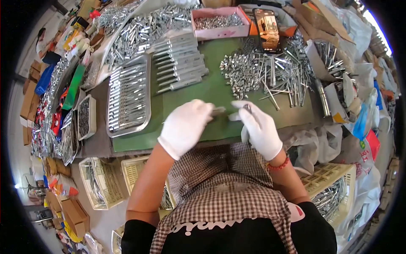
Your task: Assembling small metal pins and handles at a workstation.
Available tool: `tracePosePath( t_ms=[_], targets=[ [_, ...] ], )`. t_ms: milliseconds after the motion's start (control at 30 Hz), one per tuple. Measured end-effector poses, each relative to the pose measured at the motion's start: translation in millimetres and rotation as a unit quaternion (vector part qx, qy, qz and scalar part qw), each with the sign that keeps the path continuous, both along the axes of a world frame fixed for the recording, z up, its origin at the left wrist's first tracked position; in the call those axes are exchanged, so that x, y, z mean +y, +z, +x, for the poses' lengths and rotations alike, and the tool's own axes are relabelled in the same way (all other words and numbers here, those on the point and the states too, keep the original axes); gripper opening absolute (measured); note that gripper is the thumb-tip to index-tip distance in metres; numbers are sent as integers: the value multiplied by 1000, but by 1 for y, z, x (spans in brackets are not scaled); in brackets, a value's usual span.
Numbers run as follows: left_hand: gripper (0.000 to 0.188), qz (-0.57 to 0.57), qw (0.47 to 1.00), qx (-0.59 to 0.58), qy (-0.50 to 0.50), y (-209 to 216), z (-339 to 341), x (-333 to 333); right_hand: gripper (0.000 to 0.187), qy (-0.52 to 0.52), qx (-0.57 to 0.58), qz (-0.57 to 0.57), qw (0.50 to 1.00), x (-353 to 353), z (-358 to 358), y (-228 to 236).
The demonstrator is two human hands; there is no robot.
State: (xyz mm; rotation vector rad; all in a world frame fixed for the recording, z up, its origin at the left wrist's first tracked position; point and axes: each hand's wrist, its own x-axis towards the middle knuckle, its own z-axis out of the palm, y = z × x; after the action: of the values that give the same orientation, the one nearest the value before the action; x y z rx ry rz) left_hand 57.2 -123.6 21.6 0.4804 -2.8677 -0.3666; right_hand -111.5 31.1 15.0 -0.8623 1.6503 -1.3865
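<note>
Both my hands wear white gloves and are raised over the near edge of the green work mat (pixel 177 110). My left hand (pixel 185 127) has its fingers closed on a short metal piece (pixel 218 111) that sticks out to the right, blurred. My right hand (pixel 261 132) pinches a small dark metal part (pixel 248 108) at its fingertips, its kind too small to tell. Beyond the right hand lie a heap of small silvery metal fittings (pixel 242 70) and a spread of thin metal rods (pixel 292 78). Left of my left hand is a metal tray (pixel 149 99) with slim metal pieces in rows.
Slim metal pieces in clear sleeves (pixel 182 65) lie stacked beyond the tray. A pink box (pixel 222 34) of small parts and a propped-up phone (pixel 267 30) stand at the back. Loose metal parts (pixel 148 31) fill the far left. Plastic crates (pixel 101 186) stand below the table.
</note>
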Motion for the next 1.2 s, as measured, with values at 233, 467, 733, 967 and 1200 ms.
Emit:
tracePosePath(
  t_ms=[233,467,733,967,1200],
  targets=[
    [32,30,995,90,-40,8,-4,20,35,21,-42,42,998,-1,-11,5],
    [31,42,996,73,6,5,1,29,22,63,217,28,974,3,-18,-11],
    [27,51,992,111,20,-4,-6,33,20,36,203,7,979,4,-19,-15],
    [22,2,997,42,68,-8,-8,47,21,-47,421,27,906,-11,-48,-9],
    [22,-21,997,8,80,-8,-13,48,20,41,586,-13,809,-87,-94,1]
  ],
)
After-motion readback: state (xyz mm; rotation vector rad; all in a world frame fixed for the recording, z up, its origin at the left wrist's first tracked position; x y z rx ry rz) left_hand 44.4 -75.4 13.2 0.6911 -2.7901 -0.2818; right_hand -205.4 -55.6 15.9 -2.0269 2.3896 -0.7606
